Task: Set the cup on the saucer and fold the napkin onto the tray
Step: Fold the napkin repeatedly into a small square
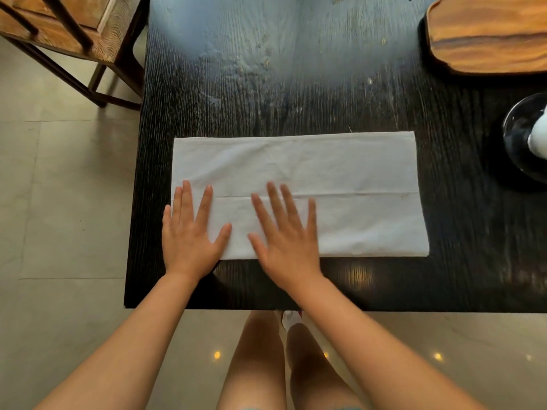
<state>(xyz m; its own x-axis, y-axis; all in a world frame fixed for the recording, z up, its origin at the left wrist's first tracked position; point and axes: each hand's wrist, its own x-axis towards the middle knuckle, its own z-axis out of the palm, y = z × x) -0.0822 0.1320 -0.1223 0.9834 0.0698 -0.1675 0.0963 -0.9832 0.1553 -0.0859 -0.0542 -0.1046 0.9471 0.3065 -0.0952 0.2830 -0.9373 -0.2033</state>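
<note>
At the right edge of the frame, the white cup on its dark saucer is mostly cut off, and so is the wooden tray at far right. No writing anywhere I can read. White napkin lies folded on the dark wood-grain table, left hand and right hand pressed flat on its near-left part, fingers spread, gripping nothing. Beige floor tiles, wooden chair far left.

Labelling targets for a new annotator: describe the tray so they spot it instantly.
Start at the dark table and go to its far right corner. The tray is the flat wooden board with wavy edges, cut off by the frame; it is the only light-brown thing on the tabletop.
</note>
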